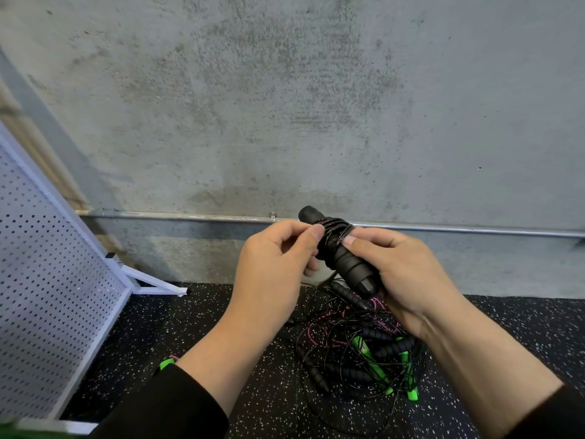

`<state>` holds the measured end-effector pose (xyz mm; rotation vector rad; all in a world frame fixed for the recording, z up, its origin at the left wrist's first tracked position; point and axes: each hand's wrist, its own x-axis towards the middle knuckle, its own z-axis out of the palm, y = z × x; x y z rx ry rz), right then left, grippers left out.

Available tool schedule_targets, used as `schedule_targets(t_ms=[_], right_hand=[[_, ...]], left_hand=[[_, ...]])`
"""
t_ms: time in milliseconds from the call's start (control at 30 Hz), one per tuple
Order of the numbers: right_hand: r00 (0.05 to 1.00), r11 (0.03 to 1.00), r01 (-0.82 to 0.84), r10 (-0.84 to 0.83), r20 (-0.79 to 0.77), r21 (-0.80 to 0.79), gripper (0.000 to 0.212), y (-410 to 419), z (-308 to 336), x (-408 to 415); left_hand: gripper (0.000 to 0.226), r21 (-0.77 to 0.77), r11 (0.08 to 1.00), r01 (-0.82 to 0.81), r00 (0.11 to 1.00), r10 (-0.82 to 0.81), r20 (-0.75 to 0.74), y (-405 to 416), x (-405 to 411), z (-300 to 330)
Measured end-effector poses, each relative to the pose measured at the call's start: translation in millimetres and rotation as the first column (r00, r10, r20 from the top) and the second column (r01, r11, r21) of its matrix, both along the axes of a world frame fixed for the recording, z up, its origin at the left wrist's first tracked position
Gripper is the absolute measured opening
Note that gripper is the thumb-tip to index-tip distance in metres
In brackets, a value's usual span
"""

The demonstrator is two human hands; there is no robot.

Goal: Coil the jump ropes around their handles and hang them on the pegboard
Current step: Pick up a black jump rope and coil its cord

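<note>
A pair of black foam handles (pixel 345 263) is held up in front of the wall, with dark rope (pixel 335 231) wound around their upper half. My right hand (pixel 402 274) grips the lower part of the handles, thumb pressed against the coils. At the left side of the coils, my left hand (pixel 272 270) pinches the rope between thumb and fingers. A white pegboard (pixel 47 280) on a stand leans at the left. Below my hands a tangled pile of jump ropes (pixel 357 353) lies on the floor, with black and green handles and pink and black cords.
A concrete wall (pixel 285 106) fills the background, with a metal conduit pipe (pixel 474 230) running along it near the floor. The floor is black speckled rubber (pixel 190 327). The pegboard's white foot (pixel 155 285) reaches out onto the floor. A green handle end (pixel 166 363) peeks past my left sleeve.
</note>
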<state>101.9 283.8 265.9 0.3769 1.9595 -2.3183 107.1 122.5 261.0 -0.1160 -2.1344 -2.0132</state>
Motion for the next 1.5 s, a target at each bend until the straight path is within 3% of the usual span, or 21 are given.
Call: schedule_targets(t_ms=[133, 333, 467, 600, 700, 800, 867, 967, 1133, 1300, 1400, 1500], right_hand=[[1.0, 0.999, -0.002, 0.002, -0.003, -0.034, 0.011, -2.2, 1.8, -0.3], [1.0, 0.994, -0.027, 0.028, 0.001, -0.104, 0.008, -5.3, 3.7, 0.9], [0.999, 0.992, -0.033, 0.032, -0.006, -0.118, 0.01, -5.0, 5.6, 1.6], [0.997, 0.983, -0.072, 0.071, -0.012, -0.167, 0.013, -3.2, 8.0, 3.0], [0.994, 0.97, -0.111, 0.11, -0.018, -0.214, 0.03, -1.8, 9.4, 2.6], [0.989, 0.955, -0.151, 0.148, -0.029, -0.256, 0.042, 0.5, 10.1, 2.1], [0.987, 0.951, -0.162, 0.159, -0.033, -0.264, 0.04, 2.9, 11.1, 2.3], [0.993, 0.962, -0.114, 0.108, -0.037, -0.247, 0.03, 12.2, 13.8, -1.3], [0.999, 0.977, 0.021, -0.03, -0.039, -0.212, 0.038, 30.2, 12.8, -11.3], [0.992, 0.982, 0.109, -0.117, -0.049, -0.152, 0.025, 36.9, 7.6, -16.8], [0.991, 0.986, 0.104, -0.115, -0.076, -0.13, 0.015, 31.3, 4.6, -16.6], [0.993, 0.998, 0.027, -0.032, -0.115, -0.052, 0.011, 17.2, -1.0, -14.1]], left_hand=[[0.025, -0.058, 0.995, -0.077, 0.982, 0.085, 0.167, -10.5, -10.4, -10.3], [0.022, -0.316, 0.943, 0.1, 0.958, -0.005, 0.288, -9.2, -10.7, -15.2], [0.026, -0.391, 0.899, 0.197, 0.945, -0.069, 0.32, -6.9, -11.5, -16.6], [0.036, -0.447, 0.844, 0.298, 0.921, -0.131, 0.367, -6.3, -11.0, -20.9], [0.045, -0.484, 0.791, 0.373, 0.898, -0.176, 0.404, -5.1, -10.4, -27.0], [0.024, -0.435, 0.803, 0.408, 0.876, -0.209, 0.436, -3.0, -12.0, -32.7], [0.019, -0.432, 0.812, 0.391, 0.879, -0.191, 0.436, -3.0, -12.0, -32.4], [0.034, -0.461, 0.827, 0.323, 0.894, -0.106, 0.436, -5.1, -8.9, -24.1], [0.036, -0.273, 0.95, 0.15, 0.936, -0.047, 0.35, -13.5, -12.5, -15.2], [0.036, -0.162, 0.982, 0.102, 0.956, -0.051, 0.289, -13.3, -10.3, -8.4], [0.027, 0.078, 0.982, 0.17, 0.974, -0.18, 0.137, -7.7, -4.4, -1.9], [0.028, 0.339, 0.903, 0.263, 0.963, -0.268, -0.031, -6.2, -3.0, -3.1]])
